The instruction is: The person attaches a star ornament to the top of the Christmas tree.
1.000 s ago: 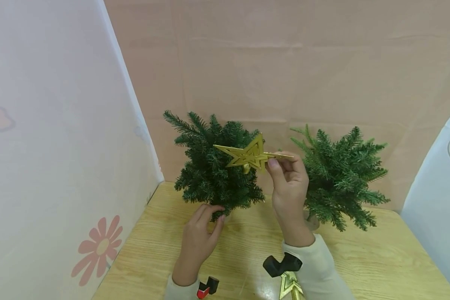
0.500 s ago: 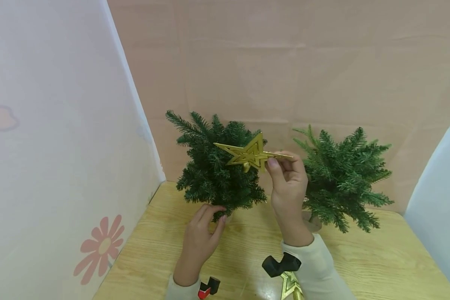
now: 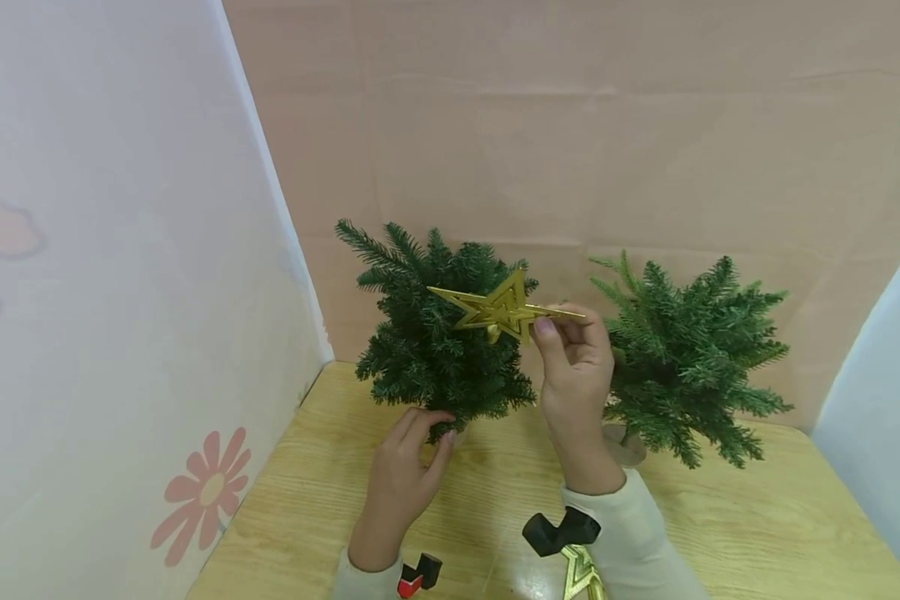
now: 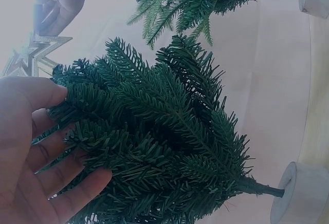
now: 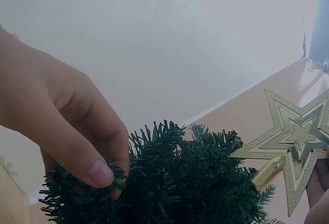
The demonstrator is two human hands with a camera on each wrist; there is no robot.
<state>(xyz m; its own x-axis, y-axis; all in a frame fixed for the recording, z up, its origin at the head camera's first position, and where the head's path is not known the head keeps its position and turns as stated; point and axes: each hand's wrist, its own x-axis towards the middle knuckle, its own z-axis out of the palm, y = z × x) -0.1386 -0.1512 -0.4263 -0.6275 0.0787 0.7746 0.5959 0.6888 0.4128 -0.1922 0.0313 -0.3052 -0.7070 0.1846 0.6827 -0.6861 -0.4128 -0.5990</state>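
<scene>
Moved since the earlier frames: very little. The left tree (image 3: 450,358), the right tree (image 3: 693,358) and the flower print (image 3: 210,490) sit slightly farther right in the head view, probably from a small turn of the wearer's head; the left hand (image 3: 403,467), the right hand (image 3: 579,375) and the raised star (image 3: 495,312) keep nearly the same places in it.

Raised star: one, gold, with a tubular stem (image 5: 270,174). Tilted, in the air, overlapping the left tree from where I stand; contact with the needles, cannot tell.

Right hand: grip narrow, thumb and fingers pinching one point of the raised star. Held at the tip, I judge, so the stem stays uncovered.

Left hand: grip narrow, thumb and finger about a sprig of the left tree, seemingly to steady it.

Left tree: one, green, on a pale round base (image 4: 300,196), which presumably keeps it standing on the tabletop (image 3: 487,492).

Right tree: one, green, lighter sprigs at one side; held by neither hand. Set well apart from its fellow, which appears to leave the right arm room.

Second star: one, gold (image 3: 579,571). Low in the head view, partly behind the wrist camera mount (image 3: 562,531) and sleeve (image 3: 633,521); kept near the person, likely for easy reach.
</scene>
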